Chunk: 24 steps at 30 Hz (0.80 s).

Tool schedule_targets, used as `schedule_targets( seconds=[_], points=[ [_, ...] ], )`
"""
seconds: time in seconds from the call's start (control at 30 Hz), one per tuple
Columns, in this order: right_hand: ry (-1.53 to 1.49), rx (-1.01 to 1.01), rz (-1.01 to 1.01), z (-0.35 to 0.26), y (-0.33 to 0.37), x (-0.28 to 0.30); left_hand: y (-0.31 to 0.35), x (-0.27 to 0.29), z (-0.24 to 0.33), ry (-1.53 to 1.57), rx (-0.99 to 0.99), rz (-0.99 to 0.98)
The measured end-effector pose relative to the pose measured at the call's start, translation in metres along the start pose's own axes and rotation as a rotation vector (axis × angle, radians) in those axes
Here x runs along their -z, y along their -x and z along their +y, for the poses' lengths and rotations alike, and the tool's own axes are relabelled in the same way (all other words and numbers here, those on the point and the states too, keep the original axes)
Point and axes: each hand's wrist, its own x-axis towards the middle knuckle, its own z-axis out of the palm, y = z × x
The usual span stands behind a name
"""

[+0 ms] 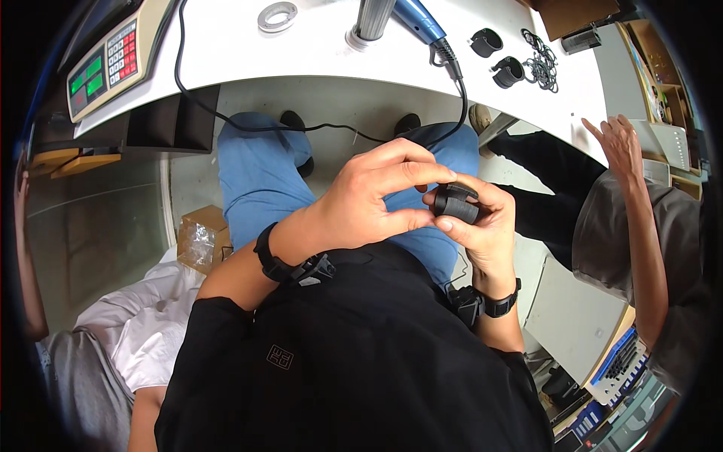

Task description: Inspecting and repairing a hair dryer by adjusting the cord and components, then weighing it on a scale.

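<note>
In front of my lap, both hands are closed on a small black rolled strap (456,203) with a ribbed-looking surface. My right hand (486,230) grips it from the right, thumb below and forefinger curled over the top. From the left, my left hand (376,188) reaches across, its fingertips at the strap's upper edge and its thumb against the lower left side. Fingers cover part of the strap. Two similar black curled straps, one farther (486,43) and one nearer (507,72), rest on the white table (301,68) beyond. A tangle of thin black cords (541,64) lies beside them.
A blue heat gun (419,21) lies by a metal post (369,26), its black cable (331,126) looping off the table. At left are a scale (113,60) and, below, a cardboard box (203,237). Another person's hand (619,147) is at the right edge; someone else sits left.
</note>
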Motion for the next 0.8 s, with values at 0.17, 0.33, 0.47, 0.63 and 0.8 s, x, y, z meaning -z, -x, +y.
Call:
schedule_targets(
  seconds=[0.17,0.33,0.47,0.63,0.8],
  points=[
    [0.101,0.054,-0.019,-0.0008,-0.0014,0.0026,0.0014,-0.0022,-0.0029,0.068,0.012,-0.020],
    [0.148,0.102,-0.019,-0.0010,-0.0010,0.0029,0.0016,-0.0041,-0.0052,0.109,-0.008,-0.027],
    [0.150,0.119,-0.017,0.0011,-0.0003,0.0042,0.0017,-0.0053,-0.0046,0.112,-0.009,-0.023],
    [0.105,0.083,-0.002,0.0000,0.0003,0.0030,0.0013,-0.0053,-0.0033,0.087,0.006,-0.025],
    [-0.019,-0.015,0.016,0.0007,0.0015,0.0028,-0.0008,-0.0043,-0.0032,-0.002,-0.004,-0.025]
  ],
)
